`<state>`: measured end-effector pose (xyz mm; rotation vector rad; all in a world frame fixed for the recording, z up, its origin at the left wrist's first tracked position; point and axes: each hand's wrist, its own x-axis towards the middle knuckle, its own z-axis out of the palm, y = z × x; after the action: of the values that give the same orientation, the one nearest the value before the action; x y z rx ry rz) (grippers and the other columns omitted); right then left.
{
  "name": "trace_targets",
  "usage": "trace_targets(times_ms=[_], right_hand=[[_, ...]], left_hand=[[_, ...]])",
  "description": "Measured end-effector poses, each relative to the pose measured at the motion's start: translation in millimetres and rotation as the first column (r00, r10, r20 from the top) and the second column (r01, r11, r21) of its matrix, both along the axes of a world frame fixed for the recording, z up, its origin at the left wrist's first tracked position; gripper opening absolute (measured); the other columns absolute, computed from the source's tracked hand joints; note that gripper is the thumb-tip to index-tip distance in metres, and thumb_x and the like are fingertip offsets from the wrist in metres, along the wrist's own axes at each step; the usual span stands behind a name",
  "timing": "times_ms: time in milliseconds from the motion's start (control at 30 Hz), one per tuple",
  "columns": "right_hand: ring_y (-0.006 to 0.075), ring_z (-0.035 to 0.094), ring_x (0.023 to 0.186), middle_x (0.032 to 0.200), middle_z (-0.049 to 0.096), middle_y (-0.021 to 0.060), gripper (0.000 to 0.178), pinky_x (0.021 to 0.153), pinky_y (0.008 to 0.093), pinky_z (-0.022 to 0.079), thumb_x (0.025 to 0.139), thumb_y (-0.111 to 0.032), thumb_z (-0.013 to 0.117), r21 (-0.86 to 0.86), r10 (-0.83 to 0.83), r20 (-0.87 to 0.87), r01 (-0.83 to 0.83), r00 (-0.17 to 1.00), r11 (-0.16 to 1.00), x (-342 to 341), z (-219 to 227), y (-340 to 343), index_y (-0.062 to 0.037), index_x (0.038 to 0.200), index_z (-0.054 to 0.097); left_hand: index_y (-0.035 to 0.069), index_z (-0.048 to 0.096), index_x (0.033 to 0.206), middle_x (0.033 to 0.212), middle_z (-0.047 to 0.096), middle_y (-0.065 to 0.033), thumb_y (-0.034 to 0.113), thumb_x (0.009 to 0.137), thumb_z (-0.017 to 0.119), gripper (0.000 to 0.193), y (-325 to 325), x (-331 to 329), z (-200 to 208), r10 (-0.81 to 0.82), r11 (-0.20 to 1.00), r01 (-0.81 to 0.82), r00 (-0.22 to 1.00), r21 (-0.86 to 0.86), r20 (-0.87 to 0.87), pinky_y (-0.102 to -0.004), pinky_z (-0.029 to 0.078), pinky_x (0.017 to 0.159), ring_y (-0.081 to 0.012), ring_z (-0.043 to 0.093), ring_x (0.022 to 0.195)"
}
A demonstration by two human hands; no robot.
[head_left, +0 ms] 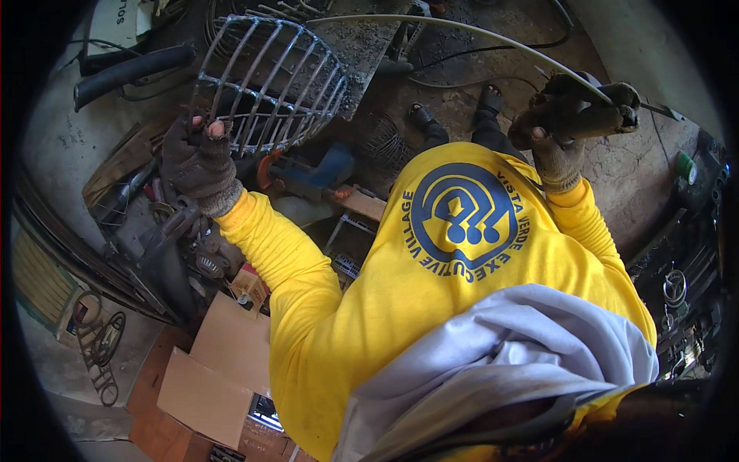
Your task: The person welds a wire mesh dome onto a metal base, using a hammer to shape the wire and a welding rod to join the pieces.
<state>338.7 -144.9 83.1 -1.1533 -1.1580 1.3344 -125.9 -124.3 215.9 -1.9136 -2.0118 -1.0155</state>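
My left hand (200, 162), in a dark fingerless glove, is closed on the lower left edge of a basket-shaped grille (281, 88) of welded metal rods. Its fingertips show bare against the rods. My right hand (558, 158), gloved too, is raised at the far right. It is closed round a dark, worn electrode holder (581, 112). From the holder a long, pale welding rod (469, 32) runs left in a curve. The rod's far end is close to the grille's upper right edge; whether they touch I cannot tell.
Under the grille is a grimy metal work surface (369, 58). A black tube (135, 75) lies at the upper left. A blue tool with orange parts (319, 169) stands below the grille. Cables (493, 50) cross the floor near my feet. An opened cardboard box (208, 396) stands at the lower left.
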Motion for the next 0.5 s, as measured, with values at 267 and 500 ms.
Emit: trace_targets(times_ms=[267, 500], right_hand=[[0.0182, 0.063, 0.088, 0.099, 0.063, 0.0077, 0.061, 0.080, 0.0326, 0.053, 0.081, -0.007, 0.071, -0.093, -0.067, -0.259, 0.044, 0.963, 0.995, -6.0, 8.3, -1.8, -0.0038, 0.135, 0.044], [0.0198, 0.062, 0.070, 0.085, 0.062, 0.0100, 0.033, 0.066, 0.0328, 0.052, 0.088, -0.012, 0.068, -0.064, -0.044, -0.267, 0.028, 0.963, 0.998, -5.8, 15.7, 5.1, 0.0002, 0.116, 0.054]], left_hand=[[0.002, 0.066, 0.091, 0.077, 0.066, -0.0042, 0.062, 0.080, 0.072, 0.061, -9.6, -26.0, 2.4, -0.031, 0.996, 0.037, 0.997, -0.077, 0.069, -0.0299, 0.048, 0.065, -0.0168, 0.062, 0.068], [-0.001, 0.062, 0.096, 0.076, 0.061, -0.0046, 0.064, 0.081, 0.071, 0.067, -16.1, -30.8, -0.4, -0.171, 0.981, 0.191, 0.889, -0.006, 0.424, -0.0271, 0.042, 0.056, -0.0140, 0.055, 0.062]])
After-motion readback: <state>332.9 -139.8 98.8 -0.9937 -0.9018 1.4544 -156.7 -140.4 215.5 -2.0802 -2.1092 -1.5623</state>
